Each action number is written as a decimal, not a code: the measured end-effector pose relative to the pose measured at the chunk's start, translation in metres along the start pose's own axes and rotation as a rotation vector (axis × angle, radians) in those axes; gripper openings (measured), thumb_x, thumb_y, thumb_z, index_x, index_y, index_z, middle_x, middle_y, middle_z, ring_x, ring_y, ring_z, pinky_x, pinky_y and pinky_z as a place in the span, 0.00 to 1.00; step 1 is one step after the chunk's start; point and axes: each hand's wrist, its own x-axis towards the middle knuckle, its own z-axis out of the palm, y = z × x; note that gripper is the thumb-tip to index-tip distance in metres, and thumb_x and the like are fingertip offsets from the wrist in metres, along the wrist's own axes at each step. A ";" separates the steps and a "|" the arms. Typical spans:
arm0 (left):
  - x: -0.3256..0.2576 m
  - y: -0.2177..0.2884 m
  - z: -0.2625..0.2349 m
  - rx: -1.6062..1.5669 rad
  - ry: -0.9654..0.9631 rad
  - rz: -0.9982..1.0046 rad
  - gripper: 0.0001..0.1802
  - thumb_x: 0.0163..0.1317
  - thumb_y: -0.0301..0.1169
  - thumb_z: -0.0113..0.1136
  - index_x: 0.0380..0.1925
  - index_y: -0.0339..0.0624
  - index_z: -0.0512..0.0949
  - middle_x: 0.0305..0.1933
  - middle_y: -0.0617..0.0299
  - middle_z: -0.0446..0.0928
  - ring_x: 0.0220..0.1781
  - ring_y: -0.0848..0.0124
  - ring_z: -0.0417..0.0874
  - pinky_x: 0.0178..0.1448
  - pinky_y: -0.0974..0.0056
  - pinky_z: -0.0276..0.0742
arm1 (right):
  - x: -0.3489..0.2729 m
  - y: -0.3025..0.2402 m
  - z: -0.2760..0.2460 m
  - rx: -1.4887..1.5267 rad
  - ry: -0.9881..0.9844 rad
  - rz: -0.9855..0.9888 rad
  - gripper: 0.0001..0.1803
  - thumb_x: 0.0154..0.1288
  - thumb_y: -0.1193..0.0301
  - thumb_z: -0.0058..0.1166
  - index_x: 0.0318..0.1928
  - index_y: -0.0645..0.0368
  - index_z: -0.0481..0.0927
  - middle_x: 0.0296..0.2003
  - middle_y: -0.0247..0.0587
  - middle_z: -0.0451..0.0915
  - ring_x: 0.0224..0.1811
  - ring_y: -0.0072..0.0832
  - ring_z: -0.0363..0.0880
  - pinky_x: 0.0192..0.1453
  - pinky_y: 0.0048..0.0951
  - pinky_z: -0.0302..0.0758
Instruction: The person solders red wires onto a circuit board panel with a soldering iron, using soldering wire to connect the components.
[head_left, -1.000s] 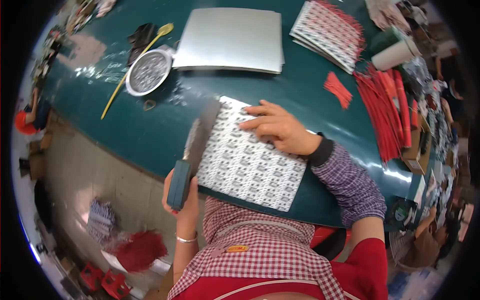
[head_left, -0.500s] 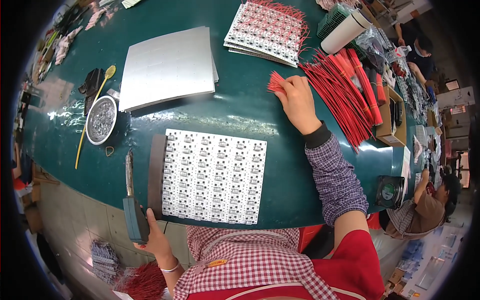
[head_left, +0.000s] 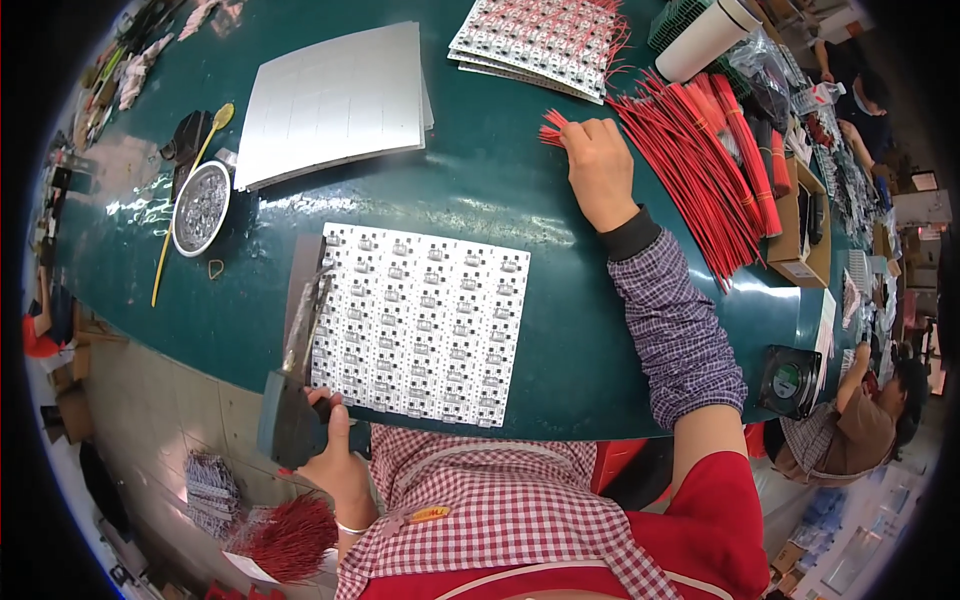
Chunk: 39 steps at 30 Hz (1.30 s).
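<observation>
White square panel of small circuit boards (head_left: 425, 325) is laid along the front edge of the surface (head_left: 575, 320), with a dark flat strip (head_left: 300, 290) showing past its left side. A dark-green-handled tool with a metal barrel (head_left: 290, 415) is gripped in the left hand (head_left: 340, 460), its tip held over the panel's left part; contact cannot be told. The right hand (head_left: 602, 172) is narrowed, fingertips at a small bunch of short red wires (head_left: 552, 130); whether any is pinched cannot be told.

The far side is bounded by a stack of silvery sheets (head_left: 330, 110) and wired white boards (head_left: 530, 45), the right by long red wire bundles (head_left: 690, 180), the left by a white-rimmed round bowl (head_left: 225, 205). Green surface is left showing between panel and right sleeve (head_left: 675, 320). Glossy green is reflected with light; pale floor (head_left: 185, 385) is seen below left.
</observation>
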 end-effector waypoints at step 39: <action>-0.006 0.060 0.061 -0.026 -0.429 -0.326 0.24 0.66 0.29 0.65 0.59 0.31 0.75 0.57 0.51 0.77 0.43 0.64 0.84 0.36 0.61 0.86 | -0.074 -0.081 -0.099 0.461 -0.152 -0.038 0.15 0.50 0.80 0.63 0.42 0.62 0.84 0.34 0.36 0.81 0.32 0.32 0.79 0.32 0.30 0.77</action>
